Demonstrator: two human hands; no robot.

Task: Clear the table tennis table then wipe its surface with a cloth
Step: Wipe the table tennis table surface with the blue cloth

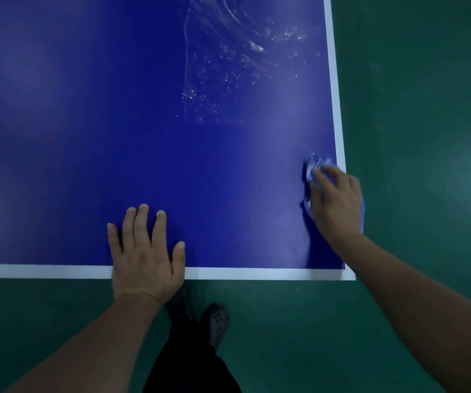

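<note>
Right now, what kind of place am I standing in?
Probably an indoor sports hall or table tennis room. You're at a blue table with white edge lines, on a green floor. Your right hand presses a cloth near the corner; your left hand rests flat.

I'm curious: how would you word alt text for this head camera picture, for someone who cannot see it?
Seen from above, a person's right hand presses a crumpled blue cloth onto the near right corner of a blue table tennis table. The left hand rests flat at the near edge, and wet streaks glisten farther up.
</note>
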